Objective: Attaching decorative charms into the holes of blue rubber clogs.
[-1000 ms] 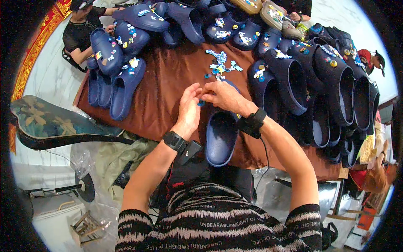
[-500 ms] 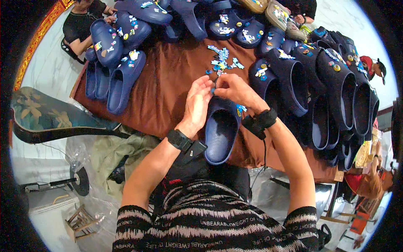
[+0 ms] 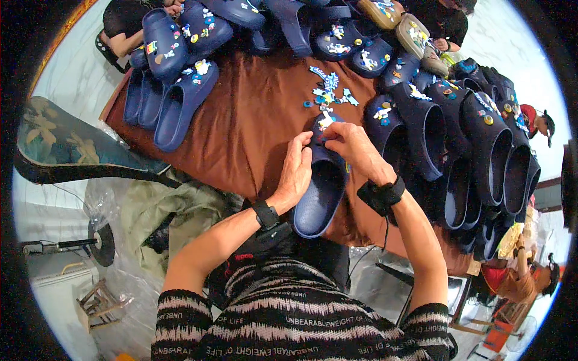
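Observation:
A dark blue clog [image 3: 318, 201] lies in front of me at the table's near edge, its heel toward me. Along its left side rests my left hand [image 3: 293, 174], fingers together and bearing on the upper. My right hand [image 3: 356, 150] bends over the toe part from the right, thumb and forefinger closed in a pinch against the upper. Whatever is between those fingertips is too small to make out. A white and yellow charm [image 3: 326, 122] sits at the clog's toe. Just beyond it is a loose group of blue and white shoe charms [image 3: 328, 90].
Decorated navy clogs crowd the right side [image 3: 426, 132] and far edge, with more clogs [image 3: 186, 105] at far left. A brown cloth [image 3: 241, 138] covers the table. A patterned chair back [image 3: 78, 141] stands left. Other people sit beyond the table and at right.
My right hand has come down onto the clog's upper, and my left hand has drawn back along its side. A charm now shows at the toe. The view has shifted slightly.

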`<act>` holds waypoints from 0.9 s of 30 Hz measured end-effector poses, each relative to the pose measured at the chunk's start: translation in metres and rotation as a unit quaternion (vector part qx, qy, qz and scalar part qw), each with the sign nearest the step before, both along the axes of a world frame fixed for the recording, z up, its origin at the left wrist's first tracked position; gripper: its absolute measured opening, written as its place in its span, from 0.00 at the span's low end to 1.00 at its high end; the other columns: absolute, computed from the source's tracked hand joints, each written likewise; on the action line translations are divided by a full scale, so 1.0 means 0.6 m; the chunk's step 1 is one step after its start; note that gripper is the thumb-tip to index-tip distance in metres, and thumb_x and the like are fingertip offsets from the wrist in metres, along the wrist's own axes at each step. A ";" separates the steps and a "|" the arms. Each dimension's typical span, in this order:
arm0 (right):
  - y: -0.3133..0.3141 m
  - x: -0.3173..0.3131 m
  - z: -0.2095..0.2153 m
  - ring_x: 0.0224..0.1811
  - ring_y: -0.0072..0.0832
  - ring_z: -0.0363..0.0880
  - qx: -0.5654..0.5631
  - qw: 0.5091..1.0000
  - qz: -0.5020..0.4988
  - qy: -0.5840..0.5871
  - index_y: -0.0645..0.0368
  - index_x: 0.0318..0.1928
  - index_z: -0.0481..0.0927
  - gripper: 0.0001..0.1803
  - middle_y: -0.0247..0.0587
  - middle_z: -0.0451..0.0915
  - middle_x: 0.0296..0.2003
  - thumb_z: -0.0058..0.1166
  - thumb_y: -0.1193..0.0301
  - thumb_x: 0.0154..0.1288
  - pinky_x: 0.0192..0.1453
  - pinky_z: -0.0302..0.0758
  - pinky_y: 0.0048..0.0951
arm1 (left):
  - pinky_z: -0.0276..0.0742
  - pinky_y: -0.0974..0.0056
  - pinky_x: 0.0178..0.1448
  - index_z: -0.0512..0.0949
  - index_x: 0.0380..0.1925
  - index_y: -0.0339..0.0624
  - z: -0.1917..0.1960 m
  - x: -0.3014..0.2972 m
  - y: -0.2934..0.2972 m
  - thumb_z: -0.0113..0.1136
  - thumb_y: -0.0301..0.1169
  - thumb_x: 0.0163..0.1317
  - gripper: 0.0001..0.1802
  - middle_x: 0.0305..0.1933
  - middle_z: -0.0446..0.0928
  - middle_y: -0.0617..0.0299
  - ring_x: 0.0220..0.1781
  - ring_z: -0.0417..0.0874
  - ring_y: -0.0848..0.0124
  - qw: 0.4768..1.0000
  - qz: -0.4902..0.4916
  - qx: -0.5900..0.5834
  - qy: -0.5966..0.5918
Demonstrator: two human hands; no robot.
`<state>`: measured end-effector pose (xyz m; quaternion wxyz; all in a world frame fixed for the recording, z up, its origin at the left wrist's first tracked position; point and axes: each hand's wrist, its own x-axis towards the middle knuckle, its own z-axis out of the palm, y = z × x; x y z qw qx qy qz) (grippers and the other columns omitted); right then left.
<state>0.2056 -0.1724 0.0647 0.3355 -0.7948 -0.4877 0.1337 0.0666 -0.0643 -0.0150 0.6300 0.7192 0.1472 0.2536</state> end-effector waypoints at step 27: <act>0.010 -0.028 0.020 0.47 0.50 0.82 -0.195 0.962 0.080 -0.171 0.55 0.42 0.86 0.10 0.50 0.83 0.41 0.55 0.65 0.67 0.54 0.78 0.47 | 0.62 0.58 0.73 0.68 0.61 0.36 -0.003 0.008 -0.002 0.39 0.26 0.75 0.18 0.61 0.70 0.50 0.66 0.70 0.58 0.998 0.019 0.051 -0.013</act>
